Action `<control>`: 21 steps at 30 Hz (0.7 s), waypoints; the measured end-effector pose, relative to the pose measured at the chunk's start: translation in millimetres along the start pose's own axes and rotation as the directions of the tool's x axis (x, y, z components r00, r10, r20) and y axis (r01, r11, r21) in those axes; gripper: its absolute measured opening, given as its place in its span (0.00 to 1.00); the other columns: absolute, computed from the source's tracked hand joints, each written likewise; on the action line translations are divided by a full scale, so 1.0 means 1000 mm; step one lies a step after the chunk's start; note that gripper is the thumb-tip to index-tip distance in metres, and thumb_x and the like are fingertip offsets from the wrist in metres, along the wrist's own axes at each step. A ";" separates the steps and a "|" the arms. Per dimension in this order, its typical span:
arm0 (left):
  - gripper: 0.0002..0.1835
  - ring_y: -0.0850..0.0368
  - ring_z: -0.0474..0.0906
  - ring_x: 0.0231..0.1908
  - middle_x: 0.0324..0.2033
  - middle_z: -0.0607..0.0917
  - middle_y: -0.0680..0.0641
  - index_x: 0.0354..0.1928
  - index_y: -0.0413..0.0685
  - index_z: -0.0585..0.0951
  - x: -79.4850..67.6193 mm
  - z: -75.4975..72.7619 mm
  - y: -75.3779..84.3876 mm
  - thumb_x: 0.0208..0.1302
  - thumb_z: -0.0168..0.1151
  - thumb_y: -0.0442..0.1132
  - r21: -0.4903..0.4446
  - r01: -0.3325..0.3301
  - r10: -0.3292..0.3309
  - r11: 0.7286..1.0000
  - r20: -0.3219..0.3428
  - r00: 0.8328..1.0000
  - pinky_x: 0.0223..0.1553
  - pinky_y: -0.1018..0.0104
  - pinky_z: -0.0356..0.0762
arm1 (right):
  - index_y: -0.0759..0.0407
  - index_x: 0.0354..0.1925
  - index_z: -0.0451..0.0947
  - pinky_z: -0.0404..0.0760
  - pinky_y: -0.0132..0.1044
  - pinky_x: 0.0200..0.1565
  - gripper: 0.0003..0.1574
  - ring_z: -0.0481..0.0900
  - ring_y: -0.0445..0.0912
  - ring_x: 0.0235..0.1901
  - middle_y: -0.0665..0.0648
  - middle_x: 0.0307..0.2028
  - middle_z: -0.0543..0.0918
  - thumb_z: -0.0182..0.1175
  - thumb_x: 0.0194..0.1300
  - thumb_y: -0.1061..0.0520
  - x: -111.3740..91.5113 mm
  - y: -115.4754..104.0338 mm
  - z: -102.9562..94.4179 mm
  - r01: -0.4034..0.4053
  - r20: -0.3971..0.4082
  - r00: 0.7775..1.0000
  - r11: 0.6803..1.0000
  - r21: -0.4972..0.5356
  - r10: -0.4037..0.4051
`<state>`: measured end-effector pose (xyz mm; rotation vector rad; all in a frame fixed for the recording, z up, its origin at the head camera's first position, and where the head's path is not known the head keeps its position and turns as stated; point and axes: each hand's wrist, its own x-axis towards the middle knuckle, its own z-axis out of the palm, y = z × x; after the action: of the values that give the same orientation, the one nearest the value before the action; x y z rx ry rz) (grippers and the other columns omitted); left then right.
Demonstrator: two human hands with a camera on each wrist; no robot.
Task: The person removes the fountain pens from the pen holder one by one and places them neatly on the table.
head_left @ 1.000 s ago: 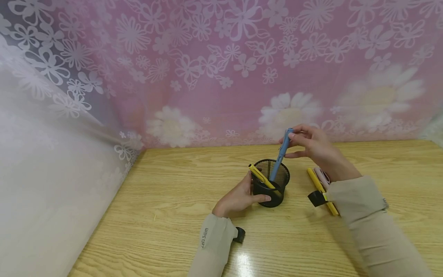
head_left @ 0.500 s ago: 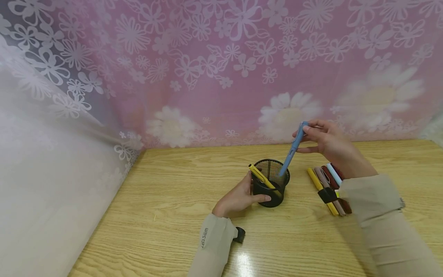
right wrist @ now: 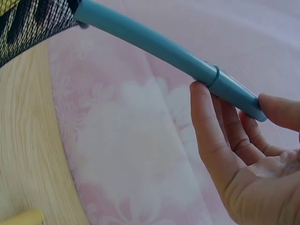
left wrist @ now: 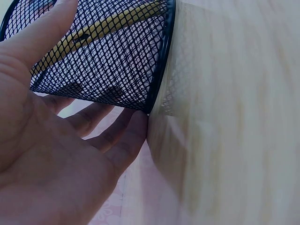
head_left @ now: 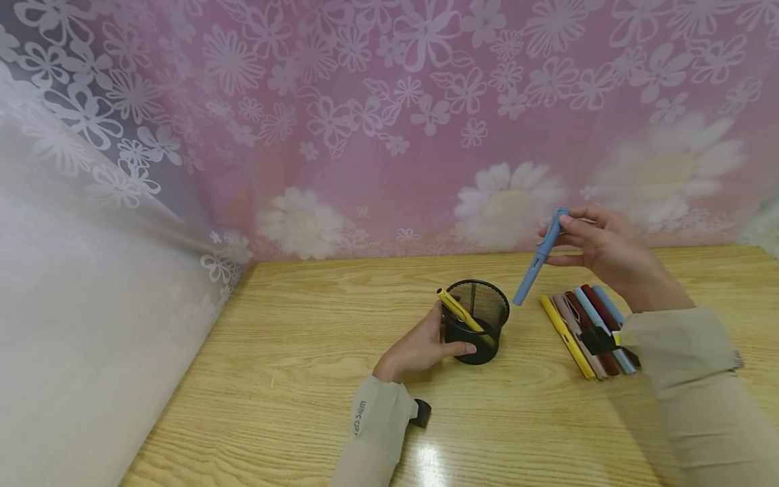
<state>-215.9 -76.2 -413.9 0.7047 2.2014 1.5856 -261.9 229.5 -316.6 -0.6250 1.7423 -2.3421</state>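
Note:
My left hand [head_left: 420,348] grips the black mesh pen holder [head_left: 496,314] low on its left side, thumb across the front. In the left wrist view its fingers curl beneath the mesh wall [left wrist: 117,70]. A yellow pen [head_left: 458,310] leans inside the holder, its top above the rim. To the right of the holder, my right hand [head_left: 615,250] pinches a blue pen [head_left: 538,260] near its capped end, tilted with the lower end toward the holder and apart from the table. The right wrist view shows thumb and fingers on the blue pen [right wrist: 150,44].
A row of several pens [head_left: 575,331], yellow, mauve, dark red and blue, lies on the wooden table [head_left: 292,352] right of the holder, partly hidden by the right wrist's camera and sleeve. A pink floral curtain [head_left: 389,169] hangs behind the table; white cloth [head_left: 91,304] hangs at left.
My right hand has drawn the blue pen up out of the holder and moved right with it, uncovering more of the pen row. The left hand and holder have stayed in place.

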 end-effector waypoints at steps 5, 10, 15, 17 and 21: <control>0.48 0.56 0.71 0.63 0.66 0.73 0.45 0.80 0.48 0.49 0.000 -0.001 0.001 0.67 0.69 0.36 0.011 0.012 -0.012 1.000 -0.001 1.000 0.65 0.60 0.66 | 0.65 0.45 0.79 0.87 0.47 0.40 0.10 0.87 0.50 0.42 0.59 0.41 0.87 0.50 0.79 0.66 -0.003 0.000 -0.010 -0.003 -0.020 1.000 1.000 0.015 0.004; 0.48 0.56 0.71 0.63 0.65 0.73 0.45 0.80 0.47 0.49 0.000 -0.001 0.000 0.68 0.69 0.37 0.025 0.016 -0.016 1.000 -0.003 1.000 0.64 0.61 0.67 | 0.64 0.45 0.79 0.87 0.47 0.39 0.10 0.86 0.50 0.41 0.57 0.41 0.86 0.50 0.79 0.66 -0.009 -0.001 -0.021 -0.044 -0.055 0.997 0.999 0.009 0.045; 0.49 0.57 0.71 0.62 0.65 0.73 0.46 0.80 0.48 0.48 0.000 -0.001 0.001 0.68 0.69 0.36 0.015 0.022 -0.022 1.000 -0.006 1.000 0.64 0.61 0.67 | 0.61 0.45 0.80 0.87 0.45 0.38 0.10 0.86 0.49 0.40 0.56 0.42 0.87 0.51 0.79 0.63 -0.016 -0.003 -0.032 -0.091 -0.110 0.990 0.994 -0.058 0.084; 0.48 0.57 0.71 0.62 0.65 0.73 0.46 0.80 0.48 0.49 -0.001 0.000 0.002 0.67 0.69 0.36 0.007 0.021 -0.021 1.000 -0.006 1.000 0.64 0.61 0.67 | 0.61 0.45 0.80 0.87 0.45 0.38 0.09 0.85 0.49 0.40 0.55 0.42 0.87 0.52 0.79 0.62 -0.019 -0.004 -0.037 -0.110 -0.132 0.986 0.990 -0.090 0.098; 0.46 0.58 0.72 0.60 0.63 0.74 0.47 0.79 0.47 0.51 -0.001 0.000 0.002 0.67 0.69 0.35 0.009 0.018 -0.018 1.000 -0.005 1.000 0.63 0.61 0.68 | 0.54 0.46 0.81 0.86 0.42 0.38 0.10 0.85 0.46 0.41 0.51 0.41 0.87 0.53 0.79 0.55 -0.024 -0.006 -0.046 -0.182 -0.212 0.968 0.955 -0.233 0.133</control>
<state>-214.6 -76.6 -411.9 0.6828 2.2129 1.5717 -259.3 280.3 -327.6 -0.2803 2.1107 -2.1536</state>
